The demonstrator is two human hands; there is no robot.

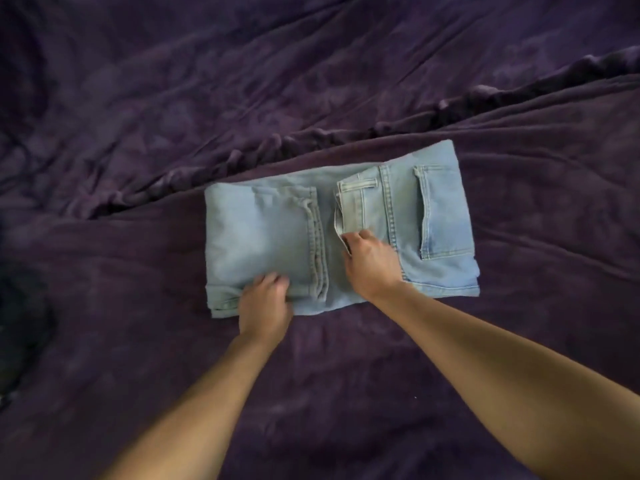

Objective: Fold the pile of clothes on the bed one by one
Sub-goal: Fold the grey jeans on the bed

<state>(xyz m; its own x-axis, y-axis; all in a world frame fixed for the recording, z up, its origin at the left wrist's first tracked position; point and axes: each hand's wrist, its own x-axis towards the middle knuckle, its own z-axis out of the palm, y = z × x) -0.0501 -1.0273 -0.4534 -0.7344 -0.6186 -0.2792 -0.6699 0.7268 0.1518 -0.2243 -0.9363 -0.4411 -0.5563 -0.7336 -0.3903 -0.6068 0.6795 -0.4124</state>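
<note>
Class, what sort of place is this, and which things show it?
Probably a bedroom: a wrinkled dark purple bedcover fills the view, and light blue denim jeans lie folded on it, gripped by the left hand and right hand.
</note>
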